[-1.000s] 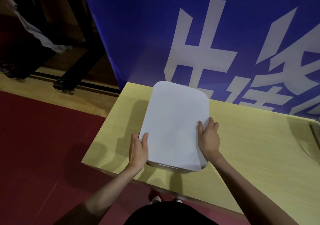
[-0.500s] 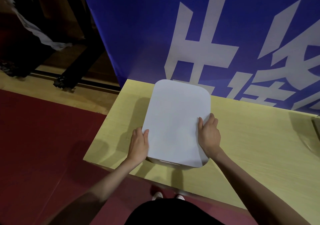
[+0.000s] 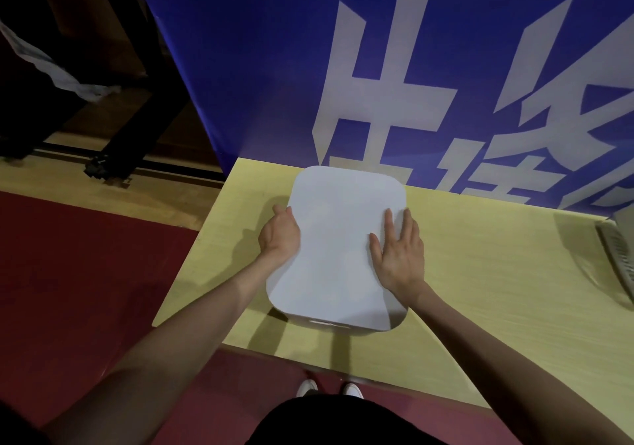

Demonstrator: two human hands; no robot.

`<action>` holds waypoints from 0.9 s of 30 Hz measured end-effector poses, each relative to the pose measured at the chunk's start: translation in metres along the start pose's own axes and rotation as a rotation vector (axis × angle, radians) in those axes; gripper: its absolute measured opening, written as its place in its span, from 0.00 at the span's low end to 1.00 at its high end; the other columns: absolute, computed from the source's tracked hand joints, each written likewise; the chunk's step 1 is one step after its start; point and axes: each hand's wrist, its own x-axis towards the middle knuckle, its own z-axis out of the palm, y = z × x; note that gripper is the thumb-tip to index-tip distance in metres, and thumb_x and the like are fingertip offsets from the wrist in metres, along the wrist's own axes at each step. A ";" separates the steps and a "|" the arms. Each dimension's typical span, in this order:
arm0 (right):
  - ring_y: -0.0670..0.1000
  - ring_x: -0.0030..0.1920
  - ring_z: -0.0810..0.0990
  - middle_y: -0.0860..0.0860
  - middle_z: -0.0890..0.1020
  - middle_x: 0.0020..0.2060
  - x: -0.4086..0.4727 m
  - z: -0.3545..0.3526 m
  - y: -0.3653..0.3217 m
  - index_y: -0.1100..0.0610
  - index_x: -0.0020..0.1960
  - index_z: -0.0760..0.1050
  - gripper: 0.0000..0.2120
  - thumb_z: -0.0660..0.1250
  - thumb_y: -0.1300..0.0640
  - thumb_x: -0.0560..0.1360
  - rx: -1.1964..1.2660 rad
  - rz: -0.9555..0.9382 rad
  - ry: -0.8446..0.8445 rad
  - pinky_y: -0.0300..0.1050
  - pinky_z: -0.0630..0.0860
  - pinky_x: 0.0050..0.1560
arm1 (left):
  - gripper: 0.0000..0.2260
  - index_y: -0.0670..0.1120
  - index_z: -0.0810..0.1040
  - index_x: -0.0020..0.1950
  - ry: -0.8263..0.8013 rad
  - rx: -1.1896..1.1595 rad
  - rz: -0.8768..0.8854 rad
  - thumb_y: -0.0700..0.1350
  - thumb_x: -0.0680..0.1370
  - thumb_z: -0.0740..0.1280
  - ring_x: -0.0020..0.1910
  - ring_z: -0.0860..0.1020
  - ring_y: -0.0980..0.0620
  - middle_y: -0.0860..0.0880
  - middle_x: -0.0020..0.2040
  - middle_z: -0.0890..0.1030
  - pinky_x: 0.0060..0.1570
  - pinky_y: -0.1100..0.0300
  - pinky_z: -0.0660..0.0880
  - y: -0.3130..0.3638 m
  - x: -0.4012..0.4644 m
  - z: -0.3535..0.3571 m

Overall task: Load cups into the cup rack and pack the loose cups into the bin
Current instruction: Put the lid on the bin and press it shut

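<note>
Writing: blue banner (image 3: 260,67) behind the table, big white Chinese characters, cut off by the frame at 12–3 o'clock; can't read them whole. No brand or label seen on the bin.
Bin: white bin (image 3: 329,323) w/ flat white lid (image 3: 334,238), rounded corners, closed, sits on yellow table (image 3: 480,290) at centre of view. Only a thin strip of bin wall shows under the lid at 6 o'clock. Contents hidden.
Left hand (image 3: 279,235): at lid's 9 o'clock edge, fingers curled round the rim, thumb on top; gripping the lid edge.
Right hand (image 3: 398,256): at lid's 3 o'clock side, palm down, fingers spread flat and straight on the lid top; not clenched, pressing or resting, can't tell which.
Edges: bin's far end near the banner at 12 o'clock; near end close to the table's front edge at 6 o'clock. Table's left edge near the left hand, red floor (image 3: 85,273) beyond at 9 o'clock.
Open room: bare tabletop from 3 to 5 o'clock; grey slatted object (image 3: 617,259) at far 3 o'clock, cut off by frame.
Person: white shoes (image 3: 329,389) at 6 o'clock under the table edge.
</note>
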 end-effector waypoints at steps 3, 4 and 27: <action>0.55 0.76 0.44 0.55 0.47 0.77 0.003 0.003 0.003 0.54 0.77 0.44 0.34 0.40 0.37 0.77 0.025 -0.071 -0.052 0.54 0.50 0.75 | 0.14 0.38 0.66 0.60 0.053 0.030 0.027 0.46 0.83 0.49 0.50 0.78 0.36 0.36 0.52 0.79 0.40 0.50 0.70 -0.004 0.000 0.003; 0.54 0.76 0.42 0.55 0.46 0.77 0.004 0.003 0.004 0.54 0.77 0.43 0.35 0.40 0.36 0.76 0.026 -0.077 -0.075 0.53 0.48 0.75 | 0.14 0.38 0.66 0.61 0.087 0.053 0.085 0.46 0.83 0.50 0.52 0.76 0.36 0.36 0.55 0.77 0.43 0.49 0.71 -0.006 0.001 0.004; 0.54 0.76 0.41 0.52 0.44 0.77 0.096 0.011 0.004 0.54 0.76 0.40 0.34 0.40 0.36 0.78 -0.057 -0.032 -0.165 0.52 0.47 0.75 | 0.28 0.45 0.44 0.77 -0.140 0.351 0.584 0.56 0.81 0.47 0.77 0.40 0.51 0.46 0.78 0.43 0.75 0.51 0.42 0.015 0.050 0.007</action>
